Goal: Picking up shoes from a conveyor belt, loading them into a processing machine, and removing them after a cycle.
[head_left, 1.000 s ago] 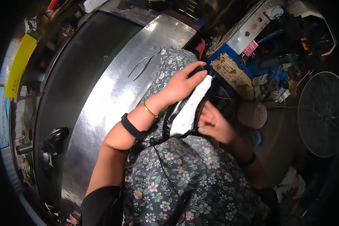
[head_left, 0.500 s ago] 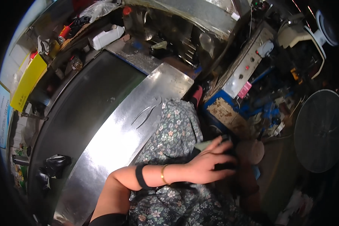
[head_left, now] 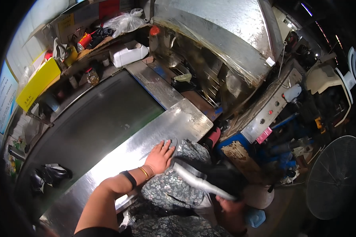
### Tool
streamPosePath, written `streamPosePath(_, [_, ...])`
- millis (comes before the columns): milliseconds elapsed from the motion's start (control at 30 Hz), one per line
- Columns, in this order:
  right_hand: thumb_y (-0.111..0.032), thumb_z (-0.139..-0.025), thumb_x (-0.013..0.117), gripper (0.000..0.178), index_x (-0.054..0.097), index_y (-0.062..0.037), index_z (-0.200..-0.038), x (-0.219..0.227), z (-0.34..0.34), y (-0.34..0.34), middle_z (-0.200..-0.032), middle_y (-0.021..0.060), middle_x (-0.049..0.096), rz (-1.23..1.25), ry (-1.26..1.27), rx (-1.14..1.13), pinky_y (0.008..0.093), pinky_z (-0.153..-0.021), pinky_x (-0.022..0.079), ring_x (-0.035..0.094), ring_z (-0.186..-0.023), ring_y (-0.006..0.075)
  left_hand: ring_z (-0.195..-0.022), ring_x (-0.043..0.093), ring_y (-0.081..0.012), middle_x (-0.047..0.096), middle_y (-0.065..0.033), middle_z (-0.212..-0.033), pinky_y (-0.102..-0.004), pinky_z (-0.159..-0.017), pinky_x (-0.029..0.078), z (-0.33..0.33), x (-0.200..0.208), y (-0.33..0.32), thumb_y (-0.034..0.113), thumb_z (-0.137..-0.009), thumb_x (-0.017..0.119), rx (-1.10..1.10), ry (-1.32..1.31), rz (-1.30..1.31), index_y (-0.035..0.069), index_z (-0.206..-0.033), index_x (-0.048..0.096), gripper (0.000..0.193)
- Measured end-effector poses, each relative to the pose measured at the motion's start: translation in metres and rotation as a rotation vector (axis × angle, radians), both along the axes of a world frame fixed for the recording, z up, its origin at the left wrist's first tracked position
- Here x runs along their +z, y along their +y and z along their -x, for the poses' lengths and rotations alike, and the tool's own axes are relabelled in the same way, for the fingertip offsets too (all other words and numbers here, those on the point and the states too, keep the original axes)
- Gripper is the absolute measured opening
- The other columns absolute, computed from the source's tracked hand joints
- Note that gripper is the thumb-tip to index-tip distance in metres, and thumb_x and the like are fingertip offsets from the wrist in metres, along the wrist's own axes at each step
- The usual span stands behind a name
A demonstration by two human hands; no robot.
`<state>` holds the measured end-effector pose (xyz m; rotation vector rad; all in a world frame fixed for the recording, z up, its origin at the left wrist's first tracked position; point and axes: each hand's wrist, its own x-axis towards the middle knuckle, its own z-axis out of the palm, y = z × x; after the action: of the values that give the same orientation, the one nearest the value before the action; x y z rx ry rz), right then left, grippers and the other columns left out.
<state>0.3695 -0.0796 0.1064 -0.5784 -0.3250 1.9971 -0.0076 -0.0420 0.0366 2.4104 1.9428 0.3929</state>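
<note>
My left hand (head_left: 159, 158) lies on the shiny metal ledge (head_left: 186, 118) with its fingers stretched out. It covers most of a thin curved metal tool whose exact kind I cannot make out. In my right hand (head_left: 228, 204), low and right of my lap, is a black shoe (head_left: 221, 175) with a white sole, smeared by motion. The shoe is held over the floral apron (head_left: 162, 189) on my lap. A pair of black shoes (head_left: 51, 175) rests on the dark conveyor belt (head_left: 106, 106) at the left.
Beyond the belt stand a white jug (head_left: 129, 56), a glass jar (head_left: 91, 77) and a red can (head_left: 84, 40). A metal hood (head_left: 217, 31) rises ahead. To the right are a machine's control panel (head_left: 271, 112), a round fan guard (head_left: 336, 177) and a light blue container (head_left: 256, 218).
My left hand has moved from the right of my lap back left onto the metal ledge, over the curved tool. The shoe in my right hand has come into plain view. The view has shifted.
</note>
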Motion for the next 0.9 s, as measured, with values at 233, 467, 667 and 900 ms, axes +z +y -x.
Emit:
streamPosePath(233, [-0.020,-0.080,0.074,0.056,0.047,0.0021,-0.124,-0.004,0.148,0.232,-0.113,0.0161,0.062,-0.702,-0.888,-0.310,0.0390,-0.086,0.050,0.062,-0.104,0.0292,-0.130,0.042,-0.0415,0.040,-0.0188,-0.146,-0.0490,-0.106,0.036,-0.002,0.002,0.003,0.035,-0.092,0.050,0.021,-0.075,0.006,0.010,-0.136,0.049,0.050])
streamPosePath(467, [-0.026,-0.082,0.069,0.074,0.034,0.0084,-0.137,-0.060,0.238,0.307,-0.125,0.0301,0.054,-1.003,-1.672,0.022,0.0442,-0.098,0.045,0.054,-0.114,0.0455,-0.126,0.046,-0.0381,0.045,-0.0172,-0.142,-0.0465,-0.104,0.039,-0.004,0.010,0.008,0.030,-0.088,0.055,0.031,-0.090,-0.039,0.012,-0.133,0.052,0.049])
streamPosePath(667, [-0.004,-0.100,0.041,0.030,0.055,0.0050,-0.125,0.045,0.180,0.158,-0.117,0.0150,0.064,-0.813,-0.763,0.519,0.0342,-0.088,0.053,0.067,-0.098,0.0225,-0.126,0.046,-0.0391,0.045,-0.0178,-0.142,-0.0479,-0.104,0.038,-0.003,0.006,0.002,0.032,-0.089,0.053,0.043,-0.094,-0.031,0.011,-0.133,0.051,0.049])
streamPosePath(900, [-0.006,-0.095,0.057,0.024,0.063,0.0123,-0.109,0.052,0.139,0.034,-0.098,0.0174,0.071,-0.607,-0.591,0.579,0.0305,-0.076,0.057,0.070,-0.084,0.0216,-0.127,0.045,-0.0402,0.044,-0.0189,-0.143,-0.0486,-0.104,0.037,-0.005,0.001,0.007,0.030,-0.089,0.053,0.016,-0.080,-0.026,0.010,-0.134,0.051,0.049])
